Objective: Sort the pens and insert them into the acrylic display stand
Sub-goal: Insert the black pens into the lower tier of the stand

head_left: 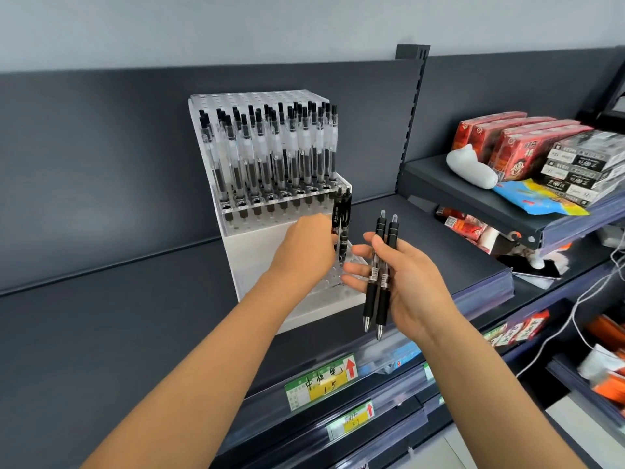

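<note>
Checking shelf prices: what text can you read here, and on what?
"中性笔" and "1.5", handwritten, beside a red up-arrow: upper price tag on the shelf edge.
Lower price tag: handwriting too blurred.
Black-and-white boxes, red cartons, barcode labels on the black pens: too small to read.

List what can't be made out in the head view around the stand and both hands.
- Head view, lower-tier holes of the acrylic stand: hidden by the left hand, so which hole its black pens enter is unclear.
- Head view, left hand's fingertips: behind the hand's own back.
- Head view, barcode print on the two pens in the right hand: too small.
- Head view, boxes on the right shelf: cut off by the frame edge.
</note>
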Motion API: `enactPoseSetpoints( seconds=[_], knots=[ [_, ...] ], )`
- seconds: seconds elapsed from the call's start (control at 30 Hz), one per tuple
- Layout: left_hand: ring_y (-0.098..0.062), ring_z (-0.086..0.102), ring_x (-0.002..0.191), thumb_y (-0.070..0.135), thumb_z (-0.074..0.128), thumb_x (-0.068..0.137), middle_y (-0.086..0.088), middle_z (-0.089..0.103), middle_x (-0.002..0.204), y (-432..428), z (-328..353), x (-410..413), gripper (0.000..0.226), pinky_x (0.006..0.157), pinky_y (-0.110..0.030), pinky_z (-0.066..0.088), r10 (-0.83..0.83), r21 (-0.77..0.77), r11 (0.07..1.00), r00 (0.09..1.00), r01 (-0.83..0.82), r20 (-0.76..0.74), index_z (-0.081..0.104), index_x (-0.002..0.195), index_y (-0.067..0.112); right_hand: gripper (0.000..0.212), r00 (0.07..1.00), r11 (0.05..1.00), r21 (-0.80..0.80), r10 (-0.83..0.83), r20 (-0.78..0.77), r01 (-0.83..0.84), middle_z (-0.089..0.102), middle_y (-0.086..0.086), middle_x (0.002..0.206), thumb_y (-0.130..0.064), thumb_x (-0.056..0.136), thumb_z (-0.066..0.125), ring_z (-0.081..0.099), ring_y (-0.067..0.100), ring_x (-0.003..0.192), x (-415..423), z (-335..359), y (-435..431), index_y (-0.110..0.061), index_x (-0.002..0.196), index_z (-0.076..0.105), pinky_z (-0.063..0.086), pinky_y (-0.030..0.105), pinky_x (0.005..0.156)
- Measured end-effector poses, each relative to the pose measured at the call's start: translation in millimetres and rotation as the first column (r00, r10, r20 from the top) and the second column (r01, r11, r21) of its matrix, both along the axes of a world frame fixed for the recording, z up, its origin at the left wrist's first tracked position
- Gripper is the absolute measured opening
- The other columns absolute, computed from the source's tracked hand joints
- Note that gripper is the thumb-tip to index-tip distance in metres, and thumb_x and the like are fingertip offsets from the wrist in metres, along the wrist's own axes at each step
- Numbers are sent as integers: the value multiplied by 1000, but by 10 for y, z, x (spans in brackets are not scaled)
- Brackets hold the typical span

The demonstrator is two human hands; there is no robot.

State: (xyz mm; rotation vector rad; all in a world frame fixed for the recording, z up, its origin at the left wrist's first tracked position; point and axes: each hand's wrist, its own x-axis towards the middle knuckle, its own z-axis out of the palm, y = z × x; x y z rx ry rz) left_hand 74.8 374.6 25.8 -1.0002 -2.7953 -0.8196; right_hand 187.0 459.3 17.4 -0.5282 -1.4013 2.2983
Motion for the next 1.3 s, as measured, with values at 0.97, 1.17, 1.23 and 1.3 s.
enactPoseSetpoints(
  seconds=[0.97, 1.17, 1.23, 1.3],
  knots=[
    [-12, 70, 69, 20, 76, 81, -13, 72, 80, -377, 214, 273, 21, 65, -34, 61, -386, 406, 886, 840, 223, 382, 71, 90, 2, 33, 972, 954, -189, 230, -43, -233, 69, 16, 114, -25, 98, 47, 69, 27, 102, -27, 123, -156, -9, 123, 61, 58, 43, 83],
    [-11, 69, 75, 20, 64, 91, -6, 72, 85, -525, 306, 106, 20, 72, -27, 58, -206, 491, 865, 963, 97, 172, 63, 90, 0, 23, 998, 998, 62, -33, 51, 30, 69, 3, 85, -29, 98, 52, 65, 18, 69, -38, 154, -91, -11, 105, 65, 56, 30, 60],
    [-16, 69, 81, 20, 60, 94, -7, 71, 89, -539, 260, 13, 21, 78, -36, 57, -123, 492, 868, 987, 58, 101, 56, 94, -1, 27, 987, 993, 71, -105, 120, 97, 56, 0, 66, -34, 98, 51, 46, 12, 49, -23, 132, -52, -10, 99, 63, 41, 22, 41],
    [-23, 68, 83, 20, 55, 97, -8, 70, 90, -506, 191, 1, 14, 78, -44, 55, -129, 433, 896, 991, 100, 39, 47, 99, 8, 31, 984, 994, 17, -107, 140, 105, 48, -2, 60, -35, 100, 47, 35, 10, 43, -24, 102, -50, -8, 100, 62, 27, 20, 37]
  ],
)
